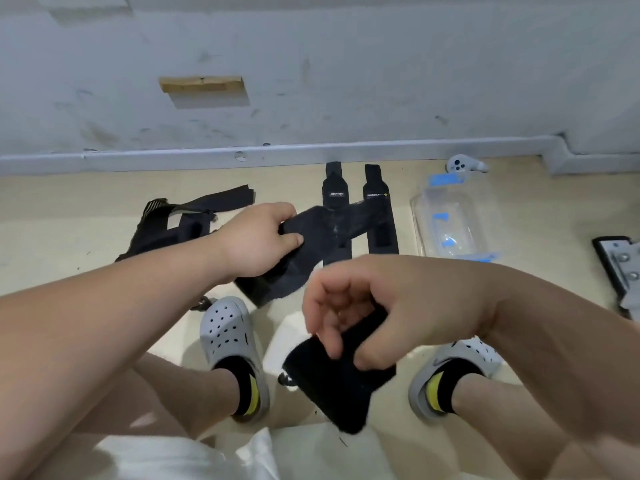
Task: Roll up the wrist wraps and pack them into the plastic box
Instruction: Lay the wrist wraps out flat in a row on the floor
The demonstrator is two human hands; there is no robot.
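Head view, the only one. The left hand (259,239) is out over the floor (69,220), fingers and thumb curled round one end of a black mesh wrap (332,223). The mesh runs right from the hand, crossing over two flat wrist wraps. A fold of it drops below the palm, toward the left clog (227,330).

The right hand (360,313) is nearer the body, between the knees. Its thumb and fingers pinch the top edge of a black wrist wrap (341,386), which hangs under the hand. Rolled or just folded: cannot tell. The fingers are motion-blurred.

The first flat wrap (334,190) and second flat wrap (377,195) lie side by side on the floor, ends pointing at the baseboard (173,155), just beyond the left hand. Their middles are hidden under the mesh, and the label print is too small to read.

The plastic box (460,209) is clear with blue clips, on the floor right of the flat wraps, apart from both hands. The right forearm covers its near edge, and glare makes any contents hard to make out.

A white controller (464,164) lies behind the box, by the baseboard. A black brace with straps (180,223) sits left of the left hand, partly behind the forearm. A dark object with metal plates (620,265) is cut off at the right edge. The right clog (460,355) is partly hidden by the right arm.
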